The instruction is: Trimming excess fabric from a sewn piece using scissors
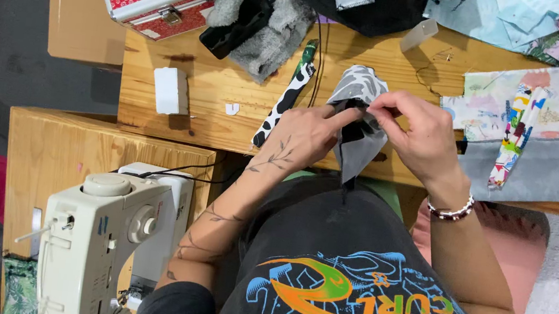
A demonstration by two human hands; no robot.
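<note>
Pinching a small grey-and-white patterned fabric piece with dark lining [356, 127], the left hand [310, 136] and right hand [422, 135] each close their grip on it. It hangs raised above the wooden desk [209, 100] edge, before the chest, likely so both sides stay reachable.

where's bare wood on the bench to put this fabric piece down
Bare wood lies between the white block and the cow-print strip, and behind the hands near the clear plastic tab. The right end under the patterned fabrics and the back edge are crowded.

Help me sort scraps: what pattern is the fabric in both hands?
Grey-and-white fabric with black lining, head view.
</note>
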